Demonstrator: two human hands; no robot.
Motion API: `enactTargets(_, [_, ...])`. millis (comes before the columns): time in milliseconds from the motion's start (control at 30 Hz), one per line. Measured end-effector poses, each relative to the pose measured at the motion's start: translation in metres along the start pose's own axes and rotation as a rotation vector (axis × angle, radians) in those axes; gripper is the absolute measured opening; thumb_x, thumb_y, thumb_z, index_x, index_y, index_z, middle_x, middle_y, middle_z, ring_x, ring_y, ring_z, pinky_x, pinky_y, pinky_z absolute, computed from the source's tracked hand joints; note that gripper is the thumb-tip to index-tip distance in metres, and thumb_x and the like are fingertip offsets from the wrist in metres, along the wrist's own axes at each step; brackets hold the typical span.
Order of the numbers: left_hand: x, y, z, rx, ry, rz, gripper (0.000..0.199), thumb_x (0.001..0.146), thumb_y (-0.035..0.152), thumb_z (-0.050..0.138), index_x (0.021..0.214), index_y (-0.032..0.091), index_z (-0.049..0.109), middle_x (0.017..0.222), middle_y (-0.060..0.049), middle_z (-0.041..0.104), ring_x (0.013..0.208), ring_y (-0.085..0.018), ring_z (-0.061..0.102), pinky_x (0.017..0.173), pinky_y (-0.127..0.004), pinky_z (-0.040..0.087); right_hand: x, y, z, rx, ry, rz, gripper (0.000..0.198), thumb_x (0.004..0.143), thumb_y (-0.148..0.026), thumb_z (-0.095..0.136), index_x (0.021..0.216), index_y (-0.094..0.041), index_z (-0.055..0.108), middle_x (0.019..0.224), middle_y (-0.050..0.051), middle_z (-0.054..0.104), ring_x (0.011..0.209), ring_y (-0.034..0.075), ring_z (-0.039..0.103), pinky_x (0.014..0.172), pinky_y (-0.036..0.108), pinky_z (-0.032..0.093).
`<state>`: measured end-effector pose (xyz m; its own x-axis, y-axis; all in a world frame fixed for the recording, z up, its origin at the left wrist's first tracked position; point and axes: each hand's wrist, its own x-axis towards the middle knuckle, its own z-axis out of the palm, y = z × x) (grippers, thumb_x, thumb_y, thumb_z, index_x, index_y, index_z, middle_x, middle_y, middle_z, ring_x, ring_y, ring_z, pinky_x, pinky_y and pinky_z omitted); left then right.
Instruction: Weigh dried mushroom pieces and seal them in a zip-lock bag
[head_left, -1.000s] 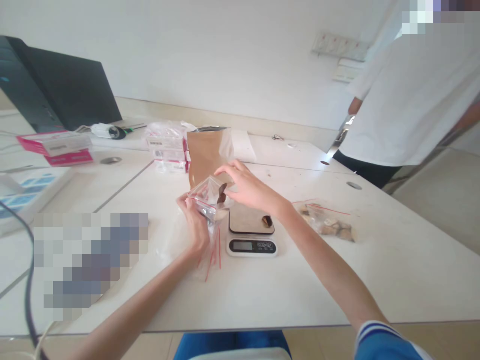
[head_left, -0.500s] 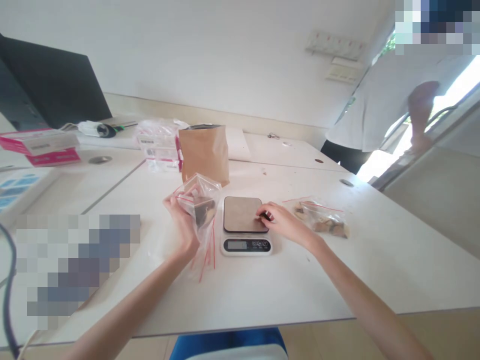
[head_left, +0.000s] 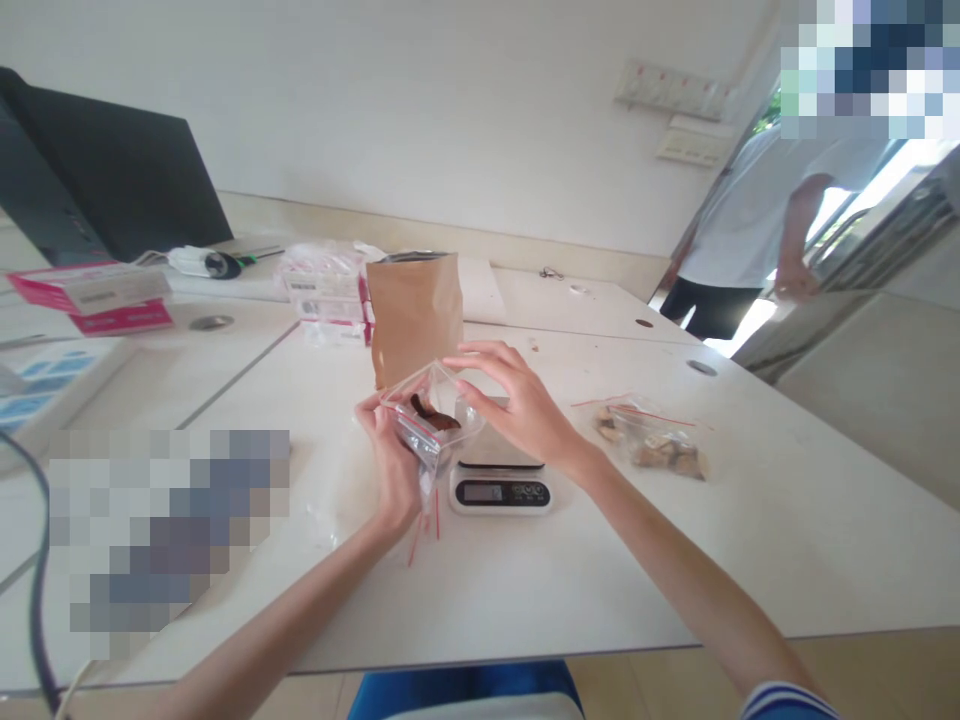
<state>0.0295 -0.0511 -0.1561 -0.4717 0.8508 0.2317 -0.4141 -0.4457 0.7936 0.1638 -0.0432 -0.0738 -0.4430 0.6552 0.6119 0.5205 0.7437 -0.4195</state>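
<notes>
Frame centre: left hand (head_left: 394, 465) clenched on clear zip bag (head_left: 429, 412), holding its mouth up so right hand (head_left: 517, 410), fingers loose, can reach in above the scale (head_left: 501, 480).

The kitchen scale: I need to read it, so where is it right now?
In the head view the kitchen scale sits mid-table, just right of the left hand, partly behind the small clear bag, with the brown paper bag behind it.

both forearms stretched forward, left hand (head_left: 391, 462) curled upright, right hand (head_left: 517, 408) arched with fingers spread
</notes>
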Motion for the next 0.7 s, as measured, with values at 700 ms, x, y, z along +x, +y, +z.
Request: enactTargets(700, [-0.057, 0.013, 0.012, 0.127, 0.011, -0.115, 0.045, 0.088, 0.062, 0.035, 0.112, 0.026, 0.046, 0.101, -0.006, 0.06, 0.096, -0.022, 0.062, 0.078, -0.035, 0.053, -0.073, -0.053, 0.017, 0.527, 0.006, 0.639, 0.064, 0.078, -0.056, 0.06, 0.124, -0.025, 0.028, 0.136, 0.016, 0.048, 0.125, 0.026, 0.049, 0.099, 0.047, 0.044])
